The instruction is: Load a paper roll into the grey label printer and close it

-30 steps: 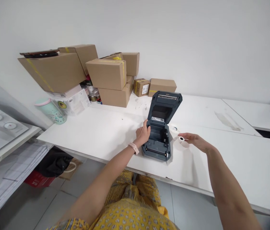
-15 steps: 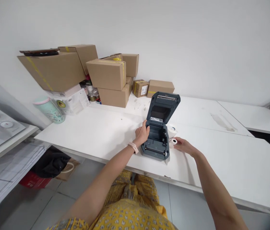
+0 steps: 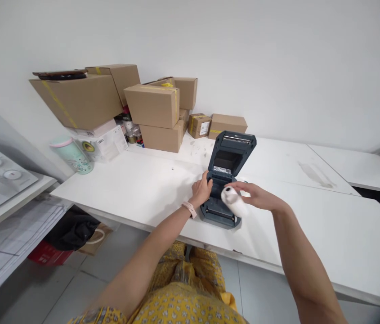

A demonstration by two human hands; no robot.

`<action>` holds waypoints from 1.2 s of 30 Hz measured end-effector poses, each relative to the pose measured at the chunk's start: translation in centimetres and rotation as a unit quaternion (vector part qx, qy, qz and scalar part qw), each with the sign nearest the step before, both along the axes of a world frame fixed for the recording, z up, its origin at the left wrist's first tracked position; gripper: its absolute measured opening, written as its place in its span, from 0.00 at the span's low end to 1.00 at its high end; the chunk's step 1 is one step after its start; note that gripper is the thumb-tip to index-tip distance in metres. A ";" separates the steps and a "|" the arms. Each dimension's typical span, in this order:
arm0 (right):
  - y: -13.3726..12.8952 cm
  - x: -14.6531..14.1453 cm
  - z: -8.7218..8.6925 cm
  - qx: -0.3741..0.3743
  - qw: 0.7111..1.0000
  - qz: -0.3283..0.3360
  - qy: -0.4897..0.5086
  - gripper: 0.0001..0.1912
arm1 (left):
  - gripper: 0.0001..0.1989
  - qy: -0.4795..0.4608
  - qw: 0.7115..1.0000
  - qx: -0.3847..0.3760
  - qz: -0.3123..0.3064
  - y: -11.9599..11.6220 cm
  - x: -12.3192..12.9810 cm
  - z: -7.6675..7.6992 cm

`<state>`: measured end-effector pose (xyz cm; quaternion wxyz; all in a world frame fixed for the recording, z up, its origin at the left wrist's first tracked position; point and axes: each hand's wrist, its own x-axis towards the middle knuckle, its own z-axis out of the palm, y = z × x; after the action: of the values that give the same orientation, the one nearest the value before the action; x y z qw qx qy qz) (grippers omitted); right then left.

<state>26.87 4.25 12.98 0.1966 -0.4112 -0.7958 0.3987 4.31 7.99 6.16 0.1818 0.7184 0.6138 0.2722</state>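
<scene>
A dark grey label printer [image 3: 217, 208] sits on the white table with its lid [image 3: 233, 153] raised and its inner bay exposed. My left hand [image 3: 202, 191] grips the printer's left side near the hinge. In my right hand [image 3: 252, 194] is a white paper roll [image 3: 235, 203], held over the right part of the open bay; its dark core end faces up and left. The fingers wrap the roll's far side and partly hide it. The roll covers much of the bay's right side.
Several cardboard boxes [image 3: 152, 106] are stacked along the wall at the back left. A mint tumbler [image 3: 72, 155] stands by a white box [image 3: 104, 146]. At far left is a white microwave [image 3: 4, 173]. The front edge of the white table [image 3: 136, 193] runs close to my body.
My right hand has lifted the paper roll from beside the printer and brought it left over the open bay. My left hand stays on the printer's side.
</scene>
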 end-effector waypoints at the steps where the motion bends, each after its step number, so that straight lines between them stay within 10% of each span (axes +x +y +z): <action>1: 0.9 -1.4 0.2 0.031 0.998 -0.004 -0.059 0.26 | 0.24 0.000 1.000 0.000 0.000 0.0 0.0 0.0; 6: 4.5 -4.7 -1.6 0.068 0.965 0.019 -0.251 0.16 | 0.25 0.007 1.000 -0.016 -0.002 -0.1 -0.1 0.5; 12: 5.4 -4.7 -2.5 0.004 0.963 0.026 -0.267 0.20 | 0.28 -0.033 0.998 -0.050 -0.004 0.5 -0.1 -0.1; 24: 5.2 -5.0 -2.9 0.115 0.945 0.030 -0.304 0.13 | 0.28 -0.318 0.941 -0.118 -0.003 0.8 -0.3 -1.2; 30: 5.7 -4.5 -3.4 0.125 0.946 0.029 -0.296 0.10 | 0.13 -0.273 0.956 0.065 0.086 -3.7 -1.4 -0.7; 36: 6.1 -4.1 -4.1 0.132 0.950 0.028 -0.282 0.11 | 0.05 -0.104 0.979 0.162 -0.060 -7.0 -1.3 -0.6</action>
<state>22.75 10.30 8.89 0.0052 -0.4545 -0.8757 0.1631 2.98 0.95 5.53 0.1419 0.7418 0.4945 0.4303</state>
